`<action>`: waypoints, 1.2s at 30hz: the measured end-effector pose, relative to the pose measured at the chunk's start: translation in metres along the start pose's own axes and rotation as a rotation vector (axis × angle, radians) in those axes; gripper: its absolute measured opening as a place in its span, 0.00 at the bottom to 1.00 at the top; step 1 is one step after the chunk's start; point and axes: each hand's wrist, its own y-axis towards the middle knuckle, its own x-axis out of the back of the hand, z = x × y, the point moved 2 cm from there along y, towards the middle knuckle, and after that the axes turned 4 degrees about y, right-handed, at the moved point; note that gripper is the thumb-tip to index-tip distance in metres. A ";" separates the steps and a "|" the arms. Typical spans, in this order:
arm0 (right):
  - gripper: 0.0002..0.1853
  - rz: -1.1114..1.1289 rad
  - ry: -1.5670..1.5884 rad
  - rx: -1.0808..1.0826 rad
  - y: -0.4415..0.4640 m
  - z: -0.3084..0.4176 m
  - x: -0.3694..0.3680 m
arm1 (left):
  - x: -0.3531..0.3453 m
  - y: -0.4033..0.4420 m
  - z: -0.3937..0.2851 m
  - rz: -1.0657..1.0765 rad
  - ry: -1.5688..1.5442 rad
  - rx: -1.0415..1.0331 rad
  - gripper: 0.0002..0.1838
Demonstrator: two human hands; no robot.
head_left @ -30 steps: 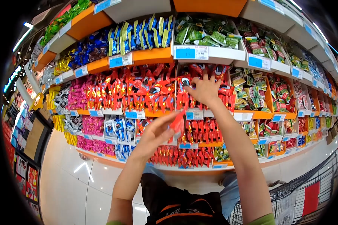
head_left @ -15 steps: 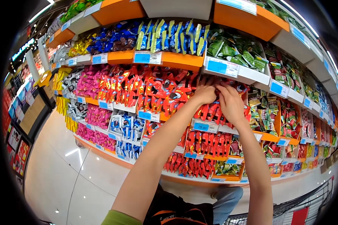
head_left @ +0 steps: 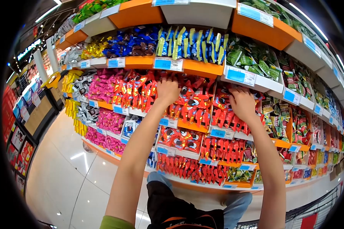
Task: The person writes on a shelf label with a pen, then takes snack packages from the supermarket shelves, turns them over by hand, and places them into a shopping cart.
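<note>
Red wrapped candy packets (head_left: 195, 100) fill the middle shelf's bins in front of me. My left hand (head_left: 168, 91) reaches into the left part of this row, its fingers stretched forward among the packets and the tips partly hidden. Over the bin to the right, my right hand (head_left: 242, 104) lies on more red packets (head_left: 225, 114), fingers extended and thumb apart. I see no packet clasped in either hand. Below the right bin's front edge hangs a blue-and-white price tag (head_left: 222, 133).
Blue-and-yellow packets (head_left: 191, 42) and green packets (head_left: 252, 57) stand on the shelf above. Pink packets (head_left: 101, 84) lie left of the red ones. A wire shopping cart (head_left: 317, 208) is at my lower right. Tiled floor (head_left: 91, 171) extends to the lower left.
My hands were close together in the right red bin. My left hand has moved left to the neighbouring red packets; my right hand stays over the right bin. The view has shifted slightly.
</note>
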 end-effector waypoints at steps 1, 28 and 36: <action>0.12 0.055 0.015 -0.021 -0.001 0.011 0.009 | 0.002 0.005 0.000 0.092 0.010 -0.031 0.29; 0.25 0.065 1.421 -0.469 -0.081 0.110 0.036 | 0.073 -0.109 -0.037 -0.292 -1.348 -0.019 0.19; 0.14 0.120 1.718 -0.649 -0.168 0.127 0.041 | 0.122 -0.230 -0.098 0.075 -1.676 0.024 0.20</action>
